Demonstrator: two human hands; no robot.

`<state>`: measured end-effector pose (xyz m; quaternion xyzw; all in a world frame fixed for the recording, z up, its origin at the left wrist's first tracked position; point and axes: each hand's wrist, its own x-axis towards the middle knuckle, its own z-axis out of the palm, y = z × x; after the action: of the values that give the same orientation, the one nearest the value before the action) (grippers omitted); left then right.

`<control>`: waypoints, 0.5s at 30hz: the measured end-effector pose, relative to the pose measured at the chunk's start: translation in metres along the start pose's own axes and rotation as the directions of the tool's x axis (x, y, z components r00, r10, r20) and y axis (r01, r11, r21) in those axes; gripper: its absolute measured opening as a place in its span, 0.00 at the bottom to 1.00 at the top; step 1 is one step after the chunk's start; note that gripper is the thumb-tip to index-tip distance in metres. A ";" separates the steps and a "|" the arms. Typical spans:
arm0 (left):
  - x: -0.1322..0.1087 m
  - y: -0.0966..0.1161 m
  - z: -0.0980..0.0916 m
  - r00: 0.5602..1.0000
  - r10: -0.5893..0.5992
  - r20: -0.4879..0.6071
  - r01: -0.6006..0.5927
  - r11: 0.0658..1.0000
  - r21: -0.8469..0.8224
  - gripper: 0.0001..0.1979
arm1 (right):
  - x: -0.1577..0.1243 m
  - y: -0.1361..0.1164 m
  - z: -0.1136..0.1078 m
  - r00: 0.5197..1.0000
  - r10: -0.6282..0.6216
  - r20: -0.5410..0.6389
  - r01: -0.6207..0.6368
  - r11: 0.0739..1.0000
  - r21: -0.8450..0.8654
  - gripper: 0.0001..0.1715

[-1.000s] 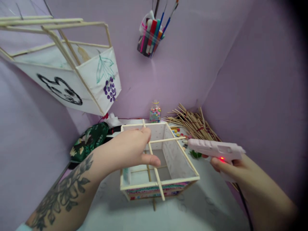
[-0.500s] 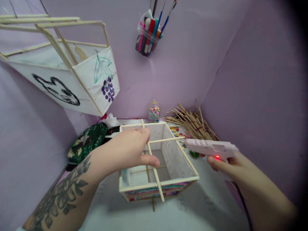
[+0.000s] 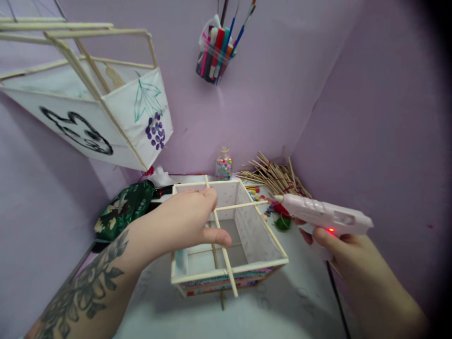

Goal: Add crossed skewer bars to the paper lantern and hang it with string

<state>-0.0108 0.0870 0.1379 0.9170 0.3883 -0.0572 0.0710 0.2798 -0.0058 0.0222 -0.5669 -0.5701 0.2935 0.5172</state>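
Note:
My left hand [image 3: 192, 214] lies over crossed wooden sticks on top of an open box [image 3: 263, 226] with a stick frame and papered walls. Its fingers curl down at the crossing, their tips partly hidden, and its thumb stretches apart over the long stick [image 3: 226, 261]. A cross stick [image 3: 243, 205] runs out past the box's right edge. My right hand [image 3: 332, 245] is wrapped round the handle of a pale pink glue gun [image 3: 325, 214] with a red light lit. The gun's nozzle points left, a little apart from the cross stick's end.
A paper lantern-like frame [image 3: 130, 117] with drawings hangs at upper left. A cup of markers and brushes [image 3: 215, 56] is on the back wall. Behind the box stand a bead jar [image 3: 223, 165] and stick bundles [image 3: 278, 176]. A green pouch [image 3: 123, 212] lies left; the gun's cord [image 3: 337, 296] trails down.
The glue gun in my right hand has drawn back to the right, away from the cross stick's end. My left hand stays in place on the sticks. The view has shifted slightly.

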 end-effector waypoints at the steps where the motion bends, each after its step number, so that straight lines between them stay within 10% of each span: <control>1: 0.000 0.000 0.000 1.000 0.003 0.001 -0.003 1.000 0.003 0.30 | -0.001 0.001 0.000 1.000 0.002 0.004 -0.002 1.000 -0.001 0.20; 15: -0.003 -0.003 0.005 0.998 -0.018 -0.062 0.015 0.999 -0.047 0.34 | -0.012 0.019 0.004 0.994 -0.017 0.107 0.020 0.999 -0.028 0.19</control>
<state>-0.0149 0.0861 0.1333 0.9132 0.3990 -0.0200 0.0798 0.2810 -0.0128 0.0001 -0.5525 -0.6065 0.3101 0.4803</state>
